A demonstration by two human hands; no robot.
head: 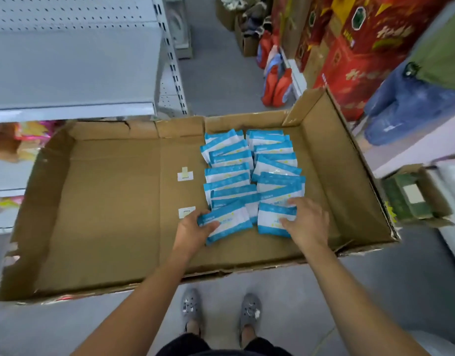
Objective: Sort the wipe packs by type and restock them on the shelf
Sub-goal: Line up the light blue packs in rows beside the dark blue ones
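A large flat cardboard box (105,201) lies open in front of me. In its right half, several blue-and-white wipe packs (247,170) lie overlapping in two rows. My left hand (193,229) grips the nearest pack of the left row (229,222) by its left end, thumb on top. My right hand (308,222) holds the nearest pack of the right row (272,218) at its right side, fingers curled over the edge. A grey metal shelf (72,73) stands at the upper left with a bare board.
Red gift boxes (349,55) and orange bags (277,86) stand across the aisle at the upper right. A person in blue jeans (406,109) stands at the right. A small open carton (411,196) sits right of the box. My feet (221,312) are below the box's near edge.
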